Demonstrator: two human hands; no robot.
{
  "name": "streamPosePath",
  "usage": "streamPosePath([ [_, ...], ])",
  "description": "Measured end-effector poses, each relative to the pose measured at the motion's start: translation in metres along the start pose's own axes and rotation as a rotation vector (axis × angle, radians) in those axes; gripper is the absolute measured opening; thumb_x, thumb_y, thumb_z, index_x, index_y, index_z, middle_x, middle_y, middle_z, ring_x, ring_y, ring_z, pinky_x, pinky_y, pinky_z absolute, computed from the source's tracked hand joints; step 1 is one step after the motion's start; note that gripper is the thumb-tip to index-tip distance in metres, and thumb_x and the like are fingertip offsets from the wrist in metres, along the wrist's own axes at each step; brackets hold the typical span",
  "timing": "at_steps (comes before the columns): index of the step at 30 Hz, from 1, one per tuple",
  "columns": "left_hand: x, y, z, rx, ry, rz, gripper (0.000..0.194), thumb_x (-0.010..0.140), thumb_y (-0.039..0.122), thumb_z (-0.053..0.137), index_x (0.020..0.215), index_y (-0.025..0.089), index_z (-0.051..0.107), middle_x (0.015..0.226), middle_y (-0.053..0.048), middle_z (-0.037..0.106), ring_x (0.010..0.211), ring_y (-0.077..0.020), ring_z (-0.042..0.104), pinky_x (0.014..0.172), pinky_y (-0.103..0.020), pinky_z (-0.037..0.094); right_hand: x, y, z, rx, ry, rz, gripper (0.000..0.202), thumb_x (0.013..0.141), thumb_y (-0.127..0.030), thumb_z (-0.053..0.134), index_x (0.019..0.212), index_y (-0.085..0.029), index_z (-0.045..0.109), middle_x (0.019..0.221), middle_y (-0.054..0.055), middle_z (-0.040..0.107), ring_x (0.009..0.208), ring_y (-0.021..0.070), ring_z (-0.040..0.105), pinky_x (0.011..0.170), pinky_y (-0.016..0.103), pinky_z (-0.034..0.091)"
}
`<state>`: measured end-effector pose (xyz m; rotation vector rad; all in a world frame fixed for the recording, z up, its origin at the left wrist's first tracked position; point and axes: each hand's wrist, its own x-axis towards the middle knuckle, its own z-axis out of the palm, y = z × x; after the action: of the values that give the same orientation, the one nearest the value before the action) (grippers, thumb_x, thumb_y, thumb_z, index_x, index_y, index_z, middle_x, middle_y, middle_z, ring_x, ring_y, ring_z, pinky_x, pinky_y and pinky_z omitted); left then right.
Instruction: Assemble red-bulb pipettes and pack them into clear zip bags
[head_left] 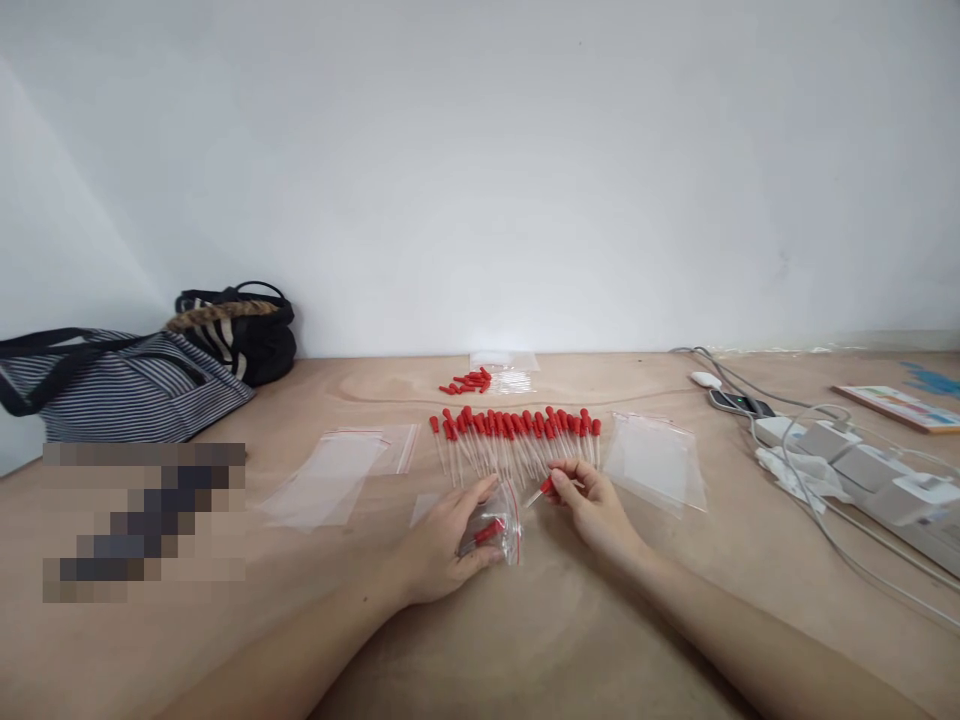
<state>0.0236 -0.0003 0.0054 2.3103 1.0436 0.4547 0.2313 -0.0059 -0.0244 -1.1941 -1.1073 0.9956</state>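
My left hand point(442, 540) is closed around a clear zip bag point(513, 520) with a red seal line, its mouth facing right. Inside that bag lies a red-bulbed dropper point(489, 531). Just to the right, my right hand point(596, 508) pinches another dropper point(546, 487) by its red bulb, the clear tip pointing left toward the bag's mouth. Beyond both hands, several droppers point(517, 425) lie in a row, red bulbs away from me and clear stems toward me.
Flat zip bags point(337, 470) lie to the left, and more bags point(656, 465) to the right. Loose red bulbs point(471, 381) and clear tubes point(514, 381) sit farther back. A striped bag point(142, 385) stands at left; a power strip with chargers point(885, 470) and cables at right.
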Motion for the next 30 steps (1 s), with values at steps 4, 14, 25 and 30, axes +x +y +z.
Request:
streamPosePath([
  [4,0.000,-0.001,0.001,0.000,-0.003,0.003,0.067,0.073,0.030,0.057,0.132,0.024,0.023,0.126,-0.009,0.047,0.114,-0.0252,0.043,0.092,-0.042,0.036,-0.008,-0.004,-0.003,-0.243,-0.212,-0.131,0.028,0.072,-0.043,0.057,0.086,-0.018,0.055,0.072,0.002,0.059,0.063,0.0125,0.052,0.060,0.026,0.041],
  [14,0.001,-0.003,0.003,0.014,-0.001,0.043,0.067,0.075,0.032,0.055,0.132,0.025,0.020,0.128,-0.008,0.044,0.116,-0.0238,0.042,0.094,-0.041,0.036,-0.001,-0.011,0.005,-0.586,-0.541,-0.450,0.020,0.077,-0.016,0.051,0.081,-0.027,0.068,0.078,-0.001,0.066,0.072,0.0140,0.054,0.074,0.032,0.037],
  [25,-0.006,-0.002,-0.014,0.238,0.000,0.155,0.054,0.078,0.043,0.051,0.125,0.022,0.039,0.130,-0.008,0.043,0.121,-0.0263,0.034,0.101,-0.047,0.026,0.012,-0.004,-0.018,-0.621,-0.375,-0.374,0.013,0.073,-0.023,0.054,0.077,-0.023,0.067,0.075,0.001,0.067,0.070,0.0157,0.057,0.070,0.031,0.042],
  [30,-0.007,-0.007,-0.008,0.202,-0.049,0.090,0.052,0.078,0.040,0.051,0.124,0.020,0.041,0.132,-0.010,0.041,0.123,-0.0275,0.032,0.100,-0.047,0.029,0.060,-0.006,-0.051,-0.797,0.080,-0.179,0.018,0.072,-0.026,0.052,0.080,-0.019,0.066,0.082,0.003,0.067,0.075,0.0162,0.059,0.070,0.026,0.042],
])
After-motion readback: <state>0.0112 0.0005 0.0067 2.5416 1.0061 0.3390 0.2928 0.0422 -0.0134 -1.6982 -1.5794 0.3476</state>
